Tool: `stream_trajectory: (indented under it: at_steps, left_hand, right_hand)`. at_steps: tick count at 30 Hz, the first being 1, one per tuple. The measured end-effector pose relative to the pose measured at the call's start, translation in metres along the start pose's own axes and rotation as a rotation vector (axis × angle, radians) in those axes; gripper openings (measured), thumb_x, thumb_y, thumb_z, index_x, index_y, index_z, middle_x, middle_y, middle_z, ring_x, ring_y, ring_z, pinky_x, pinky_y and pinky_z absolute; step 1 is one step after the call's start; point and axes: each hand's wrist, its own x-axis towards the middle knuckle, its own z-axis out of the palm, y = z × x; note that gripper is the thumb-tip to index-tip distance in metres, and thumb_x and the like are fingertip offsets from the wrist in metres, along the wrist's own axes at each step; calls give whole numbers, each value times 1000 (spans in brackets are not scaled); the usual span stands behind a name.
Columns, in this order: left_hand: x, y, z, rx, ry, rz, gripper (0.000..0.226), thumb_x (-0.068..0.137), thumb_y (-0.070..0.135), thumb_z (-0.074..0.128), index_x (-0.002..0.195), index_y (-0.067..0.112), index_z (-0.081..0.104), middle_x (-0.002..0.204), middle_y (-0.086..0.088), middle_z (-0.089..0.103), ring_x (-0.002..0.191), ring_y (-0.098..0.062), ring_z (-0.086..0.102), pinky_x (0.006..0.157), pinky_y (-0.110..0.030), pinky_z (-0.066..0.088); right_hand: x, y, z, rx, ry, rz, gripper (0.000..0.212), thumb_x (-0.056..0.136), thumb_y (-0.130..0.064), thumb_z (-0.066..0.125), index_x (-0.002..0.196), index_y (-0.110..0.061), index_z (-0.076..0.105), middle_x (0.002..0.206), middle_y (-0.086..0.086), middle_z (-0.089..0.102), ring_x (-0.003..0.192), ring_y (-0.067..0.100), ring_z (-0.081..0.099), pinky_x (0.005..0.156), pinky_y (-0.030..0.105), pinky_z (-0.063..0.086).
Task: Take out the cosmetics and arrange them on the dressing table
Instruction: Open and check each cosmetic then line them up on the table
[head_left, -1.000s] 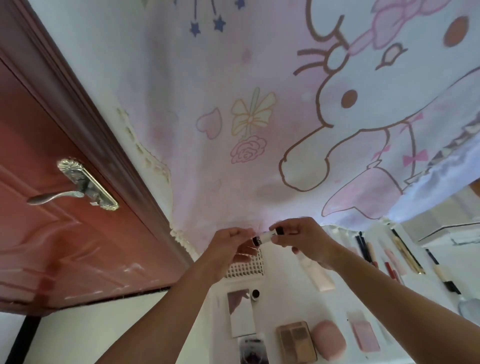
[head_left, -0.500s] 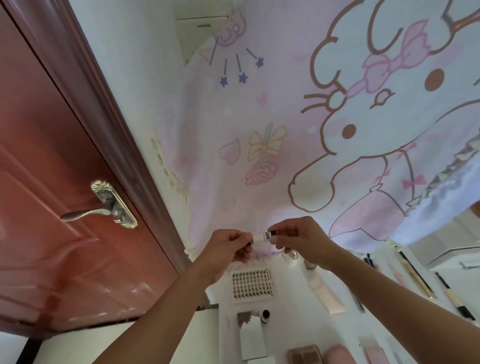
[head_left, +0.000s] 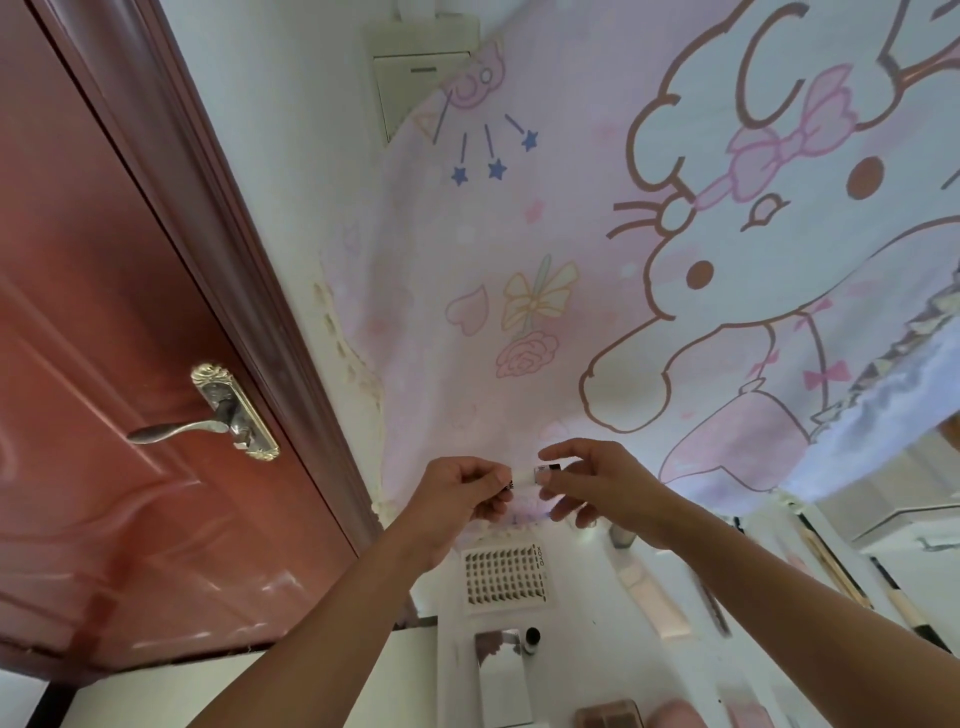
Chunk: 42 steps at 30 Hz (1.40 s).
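Shifted lower in view since the earlier frame are the table items. The small white tube (head_left: 540, 472) is held mid-air above the dressing table (head_left: 587, 629). It is pinched endwise by the left hand (head_left: 457, 493) at 9 o'clock and the right hand (head_left: 597, 483) at 3 o'clock. The tube is judged light, rigid and smooth, best gripped on the barrel. The false-lash tray (head_left: 504, 577) lies at 6 o'clock.

A small white tube (head_left: 540, 472) with a dark tip sits level in the air, pinched between the left hand (head_left: 457, 493) and the right hand (head_left: 597, 483). Below, on the white dressing table (head_left: 587, 639), lie a lash tray (head_left: 505, 576) (rows of dark tufts), a dark-capped little bottle (head_left: 532, 638) and a pale pink tube (head_left: 655, 597).
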Motion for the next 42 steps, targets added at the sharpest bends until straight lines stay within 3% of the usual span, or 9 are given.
stream_trajectory:
  at_steps: [2,5,7,10,13,15,20,39,42]
  left_hand:
    - [0,1,1,8,-1,6,10,89,3,63,94,-1,70,74,-15,68,66,-24,60,62,-30,52]
    - [-2,0,2,18,1,3,9,89,2,63,92,-1,71,74,-15,68,66,-24,60,62,-30,52]
    - [-2,-1,2,8,1,1,9,89,2,62,91,0,71,74,-15,68,66,-24,60,61,-29,52]
    - [-2,0,4,2,1,2,8,89,2,63,89,1,71,73,-14,68,64,-23,59,60,-29,52]
    - [-2,1,5,7,2,2,8,88,1,63,90,1,71,72,-14,68,63,-23,59,59,-28,52]
    - [-3,0,5,15,4,3,8,89,1,63,90,0,71,72,-14,67,63,-22,60,59,-28,52]
    - [-5,-1,3,-5,14,7,8,89,1,63,88,1,71,72,-14,67,63,-23,60,60,-29,52]
    - [-15,-16,2,9,-16,-80,16,79,-4,72,94,-4,69,79,-18,70,67,-22,66,63,-27,56]
    - [-18,-28,6,41,-36,-87,16,78,-4,74,93,-3,68,81,-20,70,69,-24,67,66,-29,57]
  right_hand:
    - [0,0,-1,1,12,12,20,94,-28,65,97,-8,69,84,14,75,69,24,70,54,24,49]
    - [-2,1,-4,4,23,-39,7,89,-8,70,95,-4,69,78,12,73,69,22,68,56,24,51]
    - [-2,1,-4,11,16,-58,16,83,3,71,97,-4,68,79,8,72,71,20,67,59,26,52]
    - [-2,1,-5,41,12,-18,14,88,-12,72,100,-8,68,86,12,74,73,21,71,58,25,52]
    - [-4,3,-4,60,17,14,17,93,-23,66,90,-6,71,84,15,75,70,23,70,56,23,51]
    - [-3,6,-6,57,30,-16,5,89,-10,70,91,-5,72,81,13,74,71,21,68,57,23,51]
    - [-2,10,-12,91,20,-47,20,78,13,70,92,-2,68,76,5,71,67,18,63,60,25,52]
    - [-7,23,-8,277,103,57,19,88,-6,68,107,-2,71,93,9,72,79,20,65,66,30,49]
    - [-12,31,-6,292,146,75,17,88,-5,67,105,-1,71,85,9,71,74,18,63,57,25,48]
